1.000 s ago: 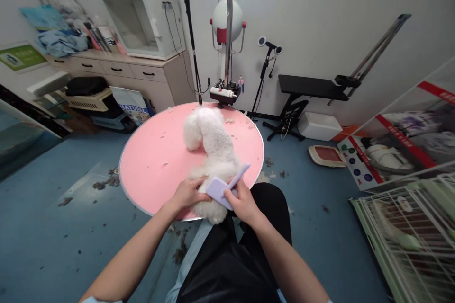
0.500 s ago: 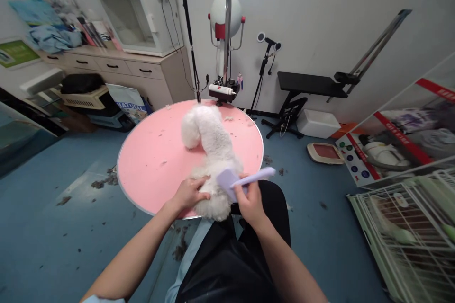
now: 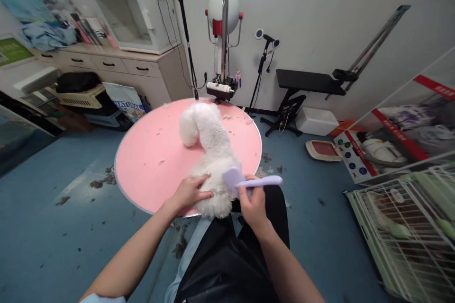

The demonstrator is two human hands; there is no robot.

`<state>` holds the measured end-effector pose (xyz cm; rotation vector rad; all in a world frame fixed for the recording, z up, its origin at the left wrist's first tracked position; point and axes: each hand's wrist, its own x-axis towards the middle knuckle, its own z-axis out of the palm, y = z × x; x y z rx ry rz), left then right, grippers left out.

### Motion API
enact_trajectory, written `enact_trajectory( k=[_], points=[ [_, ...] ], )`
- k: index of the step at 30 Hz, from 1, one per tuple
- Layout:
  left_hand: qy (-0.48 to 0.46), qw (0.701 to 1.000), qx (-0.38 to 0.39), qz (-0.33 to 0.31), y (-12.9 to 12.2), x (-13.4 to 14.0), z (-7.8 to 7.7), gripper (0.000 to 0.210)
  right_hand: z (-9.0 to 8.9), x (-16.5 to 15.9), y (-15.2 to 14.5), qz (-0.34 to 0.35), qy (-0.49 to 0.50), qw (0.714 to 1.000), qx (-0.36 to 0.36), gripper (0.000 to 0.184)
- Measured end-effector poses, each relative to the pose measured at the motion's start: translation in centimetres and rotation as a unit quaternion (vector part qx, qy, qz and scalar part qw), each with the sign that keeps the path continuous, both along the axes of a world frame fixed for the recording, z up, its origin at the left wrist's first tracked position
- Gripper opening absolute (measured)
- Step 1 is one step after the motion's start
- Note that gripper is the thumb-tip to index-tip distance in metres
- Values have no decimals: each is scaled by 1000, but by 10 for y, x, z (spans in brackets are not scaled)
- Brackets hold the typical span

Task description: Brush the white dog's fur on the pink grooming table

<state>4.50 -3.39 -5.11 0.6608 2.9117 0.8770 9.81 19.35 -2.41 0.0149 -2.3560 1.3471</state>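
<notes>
A white fluffy dog (image 3: 213, 137) is on the round pink grooming table (image 3: 145, 151), its rear end toward me and its head at the far left. My left hand (image 3: 190, 193) grips the fur at its hindquarters, thumb and forefinger spread apart and the other fingertips partly sunk in the coat. In my right hand (image 3: 253, 203) is a lilac slicker brush (image 3: 232, 177), the fingers closed round it where head and handle meet. The brush head lies against the right side of the dog's rump, and the handle points right. Its bristles are hidden.
Behind the table rises a metal grooming arm (image 3: 224, 33) with a hanging black strap (image 3: 186, 33). A white bottle (image 3: 219, 87) lies in a holder at its base. Wire cages (image 3: 408, 227) stand at right, and hair clumps (image 3: 103, 179) litter the blue floor.
The brush has shifted slightly right along the rump, and its handle has swung down to nearly level. My left hand stays in the same place on the dog.
</notes>
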Motion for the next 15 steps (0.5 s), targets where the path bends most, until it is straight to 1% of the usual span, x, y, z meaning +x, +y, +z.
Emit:
enact_trajectory(
  k=[1,2,3,5,6,7,9,10,11,13,14,15],
  points=[
    [-5,1000,0,1,0,0,0,59,-1,0,1,34,-25,999,2,22],
    [-10,1000,0,3,0,0,1,59,-2,1,1,52,-50,997,7,22],
    [-15,1000,1,3,0,0,1,60,-2,0,2,44,-58,997,11,23],
    [-25,1000,0,1,0,-1,0,61,-3,0,4,-21,-11,1000,2,23],
    [-29,1000,0,0,0,-1,0,62,-3,0,4,-29,12,999,-3,23],
    [-32,999,1,1,0,-1,0,63,-2,0,5,-9,17,1000,-4,22],
    [-36,999,1,6,-1,-1,0,64,-1,-1,6,59,-24,998,11,21],
    [-37,999,1,8,-1,-1,1,64,0,-1,6,67,-45,997,23,22],
    [-37,999,1,8,-1,-1,2,64,1,-2,7,47,-49,997,29,23],
    [-40,999,1,4,0,-1,3,63,2,-3,8,-20,-13,999,21,24],
    [-41,999,3,2,0,-2,3,63,2,-4,9,-18,-5,1000,17,24],
    [-41,999,4,1,0,-2,3,63,2,-4,10,8,-14,1000,17,23]
  ],
)
